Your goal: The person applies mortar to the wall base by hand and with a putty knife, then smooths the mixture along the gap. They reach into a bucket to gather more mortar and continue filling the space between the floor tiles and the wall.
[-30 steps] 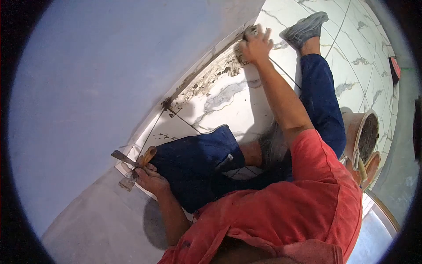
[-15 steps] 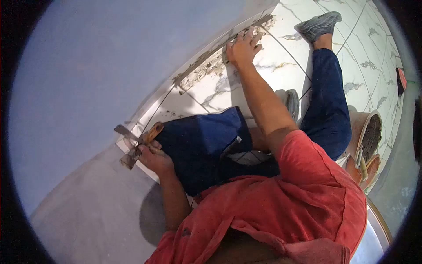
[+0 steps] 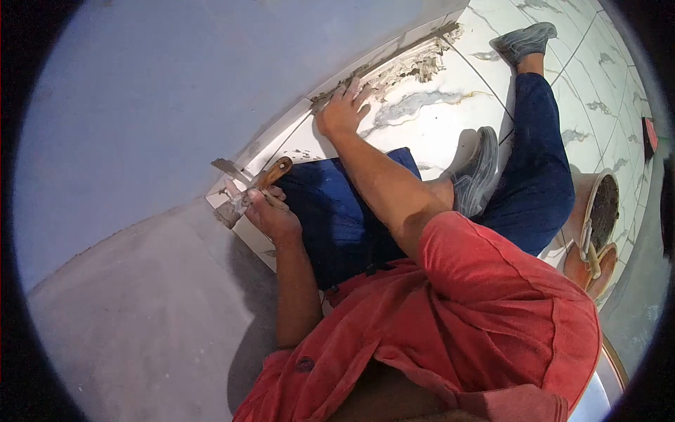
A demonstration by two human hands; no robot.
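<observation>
Blue wall [image 3: 148, 105] meets white marbled tiles [image 3: 429, 126] in one long edge. Wet-looking mortar [image 3: 422, 65] is smeared there, on the tiles beside the wall. At its near end is the right hand [image 3: 339, 116], fingers spread wide, touching down; what lies under the palm is hidden. The left hand [image 3: 274, 218] is closed around two scrapers [image 3: 228, 213], their two blades pointing apart near the tile corner, beside grey floor [image 3: 155, 302]. Bare tile stretches from the mortar to two grey shoes [image 3: 476, 176]. Past the legs, one bucket [image 3: 583, 200] stands by a reddish container [image 3: 601, 271]. One dark shirt mark [image 3: 304, 364] is too small to read.
</observation>
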